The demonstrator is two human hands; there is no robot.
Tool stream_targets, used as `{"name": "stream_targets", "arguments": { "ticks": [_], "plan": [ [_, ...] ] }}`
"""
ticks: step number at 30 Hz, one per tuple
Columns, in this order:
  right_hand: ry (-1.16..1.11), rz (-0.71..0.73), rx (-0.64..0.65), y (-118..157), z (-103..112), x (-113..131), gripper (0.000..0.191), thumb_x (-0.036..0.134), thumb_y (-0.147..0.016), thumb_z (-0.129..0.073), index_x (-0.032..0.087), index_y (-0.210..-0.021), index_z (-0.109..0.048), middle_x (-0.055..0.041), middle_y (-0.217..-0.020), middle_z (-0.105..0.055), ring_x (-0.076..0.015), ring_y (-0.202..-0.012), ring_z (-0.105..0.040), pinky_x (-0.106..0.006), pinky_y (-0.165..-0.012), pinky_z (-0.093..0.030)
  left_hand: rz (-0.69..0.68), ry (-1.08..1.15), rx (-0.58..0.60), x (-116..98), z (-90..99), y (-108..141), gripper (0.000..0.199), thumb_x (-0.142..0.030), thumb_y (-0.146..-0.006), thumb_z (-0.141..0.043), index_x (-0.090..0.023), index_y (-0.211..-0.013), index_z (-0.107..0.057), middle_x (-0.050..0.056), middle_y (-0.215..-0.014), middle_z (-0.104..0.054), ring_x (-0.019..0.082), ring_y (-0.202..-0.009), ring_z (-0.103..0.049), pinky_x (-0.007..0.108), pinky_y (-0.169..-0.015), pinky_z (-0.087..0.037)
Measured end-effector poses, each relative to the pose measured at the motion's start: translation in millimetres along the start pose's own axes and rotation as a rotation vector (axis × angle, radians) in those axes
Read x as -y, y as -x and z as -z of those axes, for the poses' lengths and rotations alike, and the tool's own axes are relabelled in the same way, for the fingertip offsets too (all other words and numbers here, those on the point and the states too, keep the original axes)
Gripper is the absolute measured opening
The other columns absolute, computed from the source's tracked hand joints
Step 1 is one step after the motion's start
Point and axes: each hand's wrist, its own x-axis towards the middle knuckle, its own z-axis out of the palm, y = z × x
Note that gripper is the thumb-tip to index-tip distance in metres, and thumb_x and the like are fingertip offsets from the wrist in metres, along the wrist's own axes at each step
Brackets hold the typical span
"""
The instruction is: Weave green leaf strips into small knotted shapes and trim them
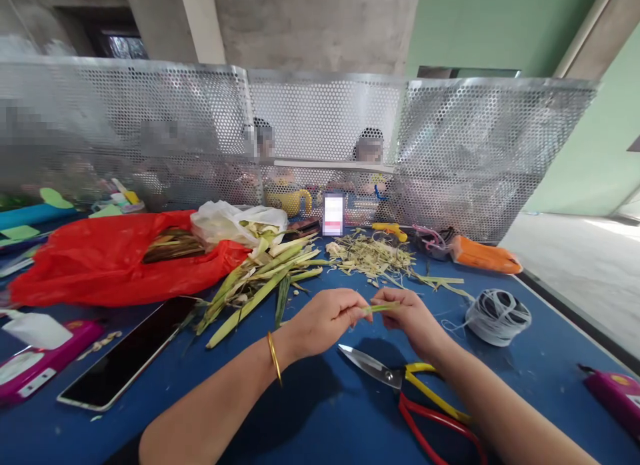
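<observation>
Scissors (pixel 393 377) lie nearest the camera on the tabletop, at five o'clock from the hands, handles toward the person, perhaps for easy reach. From the left, a red plastic bag (pixel 100 265) sits at nine, apparent corn husks (pixel 250 313) at half past nine. Centrally, the left hand (pixel 330 320) pinches a green strip (pixel 384 307); the right hand's (pixel 409 319) fingers grip it too, seemingly steadying it. Twine (pixel 495 331) sits at three.

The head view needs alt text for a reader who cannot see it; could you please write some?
The left hand and right hand hold a green strip over a blue table. Scissors lie on its near side, a ball of string to the right, plant scraps beyond.
</observation>
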Motion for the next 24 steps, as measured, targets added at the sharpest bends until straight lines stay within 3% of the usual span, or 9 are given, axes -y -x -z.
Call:
{"name": "stream_targets", "arguments": {
  "ticks": [3, 5, 7, 10, 12, 15, 18, 21, 24],
  "plan": [
    [-0.053, -0.009, -0.044, 2, -13, -7, 0.021, 0.035, -0.071, -0.058, 0.017, -0.061, -0.058, 0.0072, -0.046, -0.033, -0.0077, -0.044, -0.026, -0.024, -0.045, -0.021, 0.066, -0.028, -0.157, 5, -3.1, -2, 0.024, -0.022, -0.091, -0.043, -0.018, -0.083, -0.065, 0.001, -0.08, -0.067, 0.012, -0.075, -0.059, 0.021, -0.068, -0.042],
    [0.119, 0.11, -0.108, 7, -21, -10, 0.024, 0.034, -0.077, -0.053, 0.018, -0.059, -0.053, 0.0061, -0.048, -0.034, -0.009, -0.047, -0.03, -0.024, -0.047, -0.023, 0.107, -0.101, -0.264, 10, -6.3, -2, 0.024, -0.021, -0.09, -0.043, -0.018, -0.081, -0.065, 0.001, -0.082, -0.068, 0.013, -0.078, -0.06, 0.022, -0.07, -0.041],
    [0.388, 0.317, -0.139, 14, -27, -10, 0.027, 0.029, -0.083, -0.048, 0.018, -0.058, -0.048, 0.0042, -0.054, -0.038, -0.01, -0.053, -0.035, -0.023, -0.051, -0.027, 0.145, -0.175, -0.317, 13, -10.0, -2, 0.024, -0.02, -0.09, -0.042, -0.019, -0.08, -0.064, 0.001, -0.083, -0.069, 0.014, -0.079, -0.061, 0.023, -0.071, -0.041],
    [0.719, 0.607, -0.076, 25, -30, -5, 0.026, 0.018, -0.088, -0.04, 0.019, -0.063, -0.044, 0.0023, -0.061, -0.043, -0.011, -0.056, -0.036, -0.024, -0.055, -0.027, 0.152, -0.3, -0.27, 14, -15.5, 1, 0.026, -0.022, -0.091, -0.04, -0.02, -0.08, -0.064, 0.002, -0.082, -0.067, 0.016, -0.08, -0.061, 0.024, -0.07, -0.041],
    [0.828, 0.688, -0.03, 27, -26, 2, 0.025, 0.015, -0.088, -0.038, 0.02, -0.064, -0.043, 0.0016, -0.062, -0.043, -0.0118, -0.057, -0.037, -0.026, -0.055, -0.026, 0.129, -0.395, -0.197, 13, -17.5, 3, 0.028, -0.023, -0.091, -0.039, -0.019, -0.081, -0.065, 0.003, -0.081, -0.066, 0.017, -0.078, -0.061, 0.026, -0.07, -0.041],
    [0.785, 0.586, -0.019, 22, -12, 10, 0.025, 0.018, -0.088, -0.041, 0.02, -0.063, -0.045, 0.0018, -0.06, -0.044, -0.012, -0.058, -0.04, -0.025, -0.055, -0.028, 0.052, -0.434, -0.031, 10, -14.5, 4, 0.024, -0.022, -0.089, -0.044, -0.018, -0.082, -0.066, 0.005, -0.081, -0.066, 0.017, -0.077, -0.061, 0.026, -0.069, -0.041],
    [0.495, 0.301, 0.028, 12, 3, 13, 0.025, 0.027, -0.082, -0.05, 0.019, -0.059, -0.048, 0.0034, -0.056, -0.043, -0.0109, -0.056, -0.038, -0.023, -0.053, -0.028, -0.075, -0.272, 0.117, 6, -5.1, 3, 0.02, -0.018, -0.086, -0.049, -0.018, -0.084, -0.068, 0.003, -0.083, -0.068, 0.014, -0.077, -0.061, 0.022, -0.07, -0.041],
    [0.07, 0.029, 0.081, 5, 5, 7, 0.021, 0.032, -0.074, -0.058, 0.017, -0.059, -0.053, 0.0051, -0.052, -0.041, -0.0086, -0.049, -0.032, -0.023, -0.048, -0.025, -0.039, -0.106, 0.036, 2, 2.2, 1, 0.021, -0.018, -0.087, -0.048, -0.018, -0.082, -0.069, 0.001, -0.078, -0.068, 0.011, -0.073, -0.06, 0.02, -0.068, -0.041],
    [-0.238, -0.098, 0.111, 4, -7, -3, 0.015, 0.029, -0.069, -0.06, 0.017, -0.062, -0.055, 0.0082, -0.048, -0.033, -0.0063, -0.042, -0.024, -0.023, -0.046, -0.025, 0.076, -0.066, -0.12, 3, 1.5, -1, 0.023, -0.021, -0.088, -0.047, -0.019, -0.079, -0.068, -0.001, -0.072, -0.067, 0.012, -0.07, -0.06, 0.02, -0.066, -0.042]
  ]
}}
